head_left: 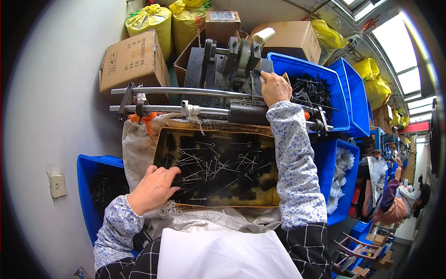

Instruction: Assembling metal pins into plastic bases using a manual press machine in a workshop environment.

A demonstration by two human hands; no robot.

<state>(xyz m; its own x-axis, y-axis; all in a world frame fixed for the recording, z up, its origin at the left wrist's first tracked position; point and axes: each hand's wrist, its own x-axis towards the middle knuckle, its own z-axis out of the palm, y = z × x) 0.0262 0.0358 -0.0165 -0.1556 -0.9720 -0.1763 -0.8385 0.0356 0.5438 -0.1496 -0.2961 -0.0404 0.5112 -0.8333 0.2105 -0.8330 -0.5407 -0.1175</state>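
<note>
My left hand (155, 188) reaches over the left rim of a shallow yellow tray (274, 202). Its thumb and forefinger are apart, with nothing visible between them. In the tray lie many small black-bristled brushes (211, 162) with twisted wire stems ending in loops. Up at the machine (218, 69), my right hand (276, 89) is closed beside its wheel, just above a dark roller (248, 114). Black bristles show at its fingertips, but what the fingers pinch is too small and partly hidden to make out.
Metal rods (176, 92) cross between tray and machine. A blue bin (341, 93) of black brushes stands right, another blue bin (350, 172) holds white bristly pieces, and a third blue bin (86, 181) is left. Cardboard boxes (132, 65) stand behind. A person (395, 202) works far right.
</note>
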